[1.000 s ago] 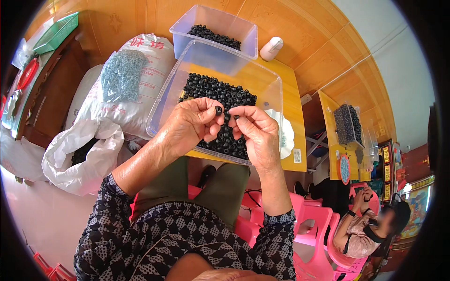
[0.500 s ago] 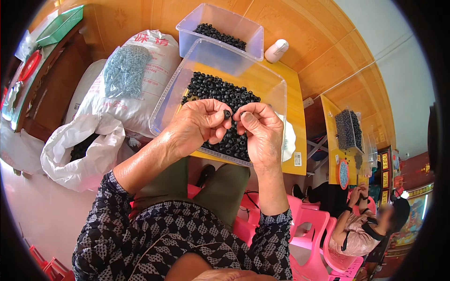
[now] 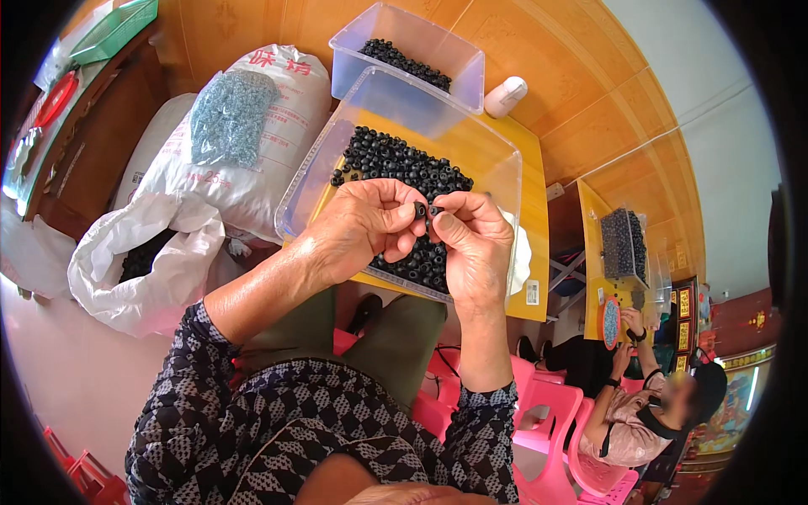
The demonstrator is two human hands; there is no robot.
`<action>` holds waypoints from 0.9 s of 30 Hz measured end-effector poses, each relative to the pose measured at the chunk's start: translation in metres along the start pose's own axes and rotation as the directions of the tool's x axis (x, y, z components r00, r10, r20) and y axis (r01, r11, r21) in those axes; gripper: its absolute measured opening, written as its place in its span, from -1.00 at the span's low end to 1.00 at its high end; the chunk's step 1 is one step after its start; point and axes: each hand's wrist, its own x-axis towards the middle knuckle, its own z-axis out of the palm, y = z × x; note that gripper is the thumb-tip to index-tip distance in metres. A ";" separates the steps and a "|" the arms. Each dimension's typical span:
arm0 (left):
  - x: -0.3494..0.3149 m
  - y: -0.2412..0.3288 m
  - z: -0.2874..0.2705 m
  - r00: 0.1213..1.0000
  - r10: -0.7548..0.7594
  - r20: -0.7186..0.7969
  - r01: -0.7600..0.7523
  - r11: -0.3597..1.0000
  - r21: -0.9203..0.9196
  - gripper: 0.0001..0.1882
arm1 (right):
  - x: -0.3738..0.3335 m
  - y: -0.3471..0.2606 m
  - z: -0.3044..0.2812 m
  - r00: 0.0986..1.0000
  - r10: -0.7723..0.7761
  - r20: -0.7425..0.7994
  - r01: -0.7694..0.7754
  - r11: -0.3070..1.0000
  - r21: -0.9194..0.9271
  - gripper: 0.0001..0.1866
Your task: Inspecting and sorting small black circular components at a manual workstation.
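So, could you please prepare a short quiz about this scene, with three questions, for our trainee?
1. True or false: the left hand and the right hand each pinch a black bead.
2. Where does the transparent bag of blue-grey pieces lie?
a) on the white sack
b) inside the green basket
c) on the floor
3. What colour is the table under the clear tub nearest the hands?

Key: 1 true; 2 a; 3 yellow.
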 end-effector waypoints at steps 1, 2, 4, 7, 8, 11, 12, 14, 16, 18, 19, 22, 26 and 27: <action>0.000 0.000 0.000 1.000 0.006 -0.005 -0.006 1.000 0.010 -0.87 | -0.001 -0.001 0.001 1.000 0.002 -0.001 -0.002 1.000 -0.001 -0.84; -0.001 0.000 0.000 1.000 0.007 -0.008 -0.006 1.000 0.010 -0.87 | -0.002 -0.003 0.004 0.999 -0.034 0.001 0.034 0.999 -0.039 -0.83; -0.002 -0.001 0.000 0.999 0.023 -0.036 -0.023 1.000 0.021 -0.88 | -0.003 -0.002 0.007 0.998 -0.067 0.005 0.068 0.995 -0.075 -0.83; -0.003 0.000 0.001 0.998 0.035 -0.052 -0.032 0.998 0.055 -0.89 | -0.004 -0.002 0.008 0.991 -0.133 0.016 0.134 0.979 -0.152 -0.81; -0.002 -0.001 0.001 0.998 0.033 -0.051 -0.031 0.998 0.054 -0.89 | -0.004 -0.002 0.008 0.989 -0.145 0.012 0.145 0.977 -0.156 -0.81; -0.001 -0.003 0.001 0.997 0.051 -0.054 -0.047 0.996 0.079 -0.89 | -0.004 -0.002 0.008 0.982 -0.189 0.011 0.188 0.964 -0.190 -0.81; -0.002 -0.003 0.001 0.996 0.066 -0.066 -0.058 0.992 0.112 -0.89 | -0.003 -0.001 0.008 0.975 -0.221 0.017 0.220 0.951 -0.217 -0.81; -0.003 -0.003 0.002 0.994 0.078 -0.077 -0.066 0.987 0.145 -0.89 | -0.005 -0.006 0.011 0.969 -0.244 0.032 0.242 0.924 -0.297 -0.82; -0.005 -0.003 0.004 0.989 0.122 -0.089 -0.101 0.971 0.218 -0.90 | -0.006 -0.010 0.011 0.963 -0.264 0.045 0.261 0.888 -0.377 -0.82; -0.006 -0.004 0.004 0.987 0.140 -0.083 -0.113 0.958 0.264 -0.90 | -0.006 -0.012 0.009 0.962 -0.259 0.087 0.272 0.874 -0.403 -0.82; -0.007 -0.005 0.004 0.985 0.158 -0.076 -0.127 0.942 0.309 -0.90 | -0.006 -0.012 0.008 0.962 -0.259 0.086 0.271 0.874 -0.403 -0.82; -0.007 -0.007 0.004 0.984 0.169 -0.053 -0.144 0.936 0.322 -0.87 | -0.007 -0.015 0.005 0.935 -0.313 0.166 0.352 0.777 -0.522 -0.82; -0.009 -0.009 0.003 0.977 0.208 -0.047 -0.168 0.887 0.430 -0.86 | -0.008 -0.020 0.007 0.952 -0.250 0.177 0.307 0.783 -0.541 -0.81; -0.009 -0.009 0.003 0.979 0.202 -0.039 -0.167 0.889 0.427 -0.85 | -0.009 -0.022 0.007 0.971 -0.190 0.143 0.237 0.810 -0.537 -0.81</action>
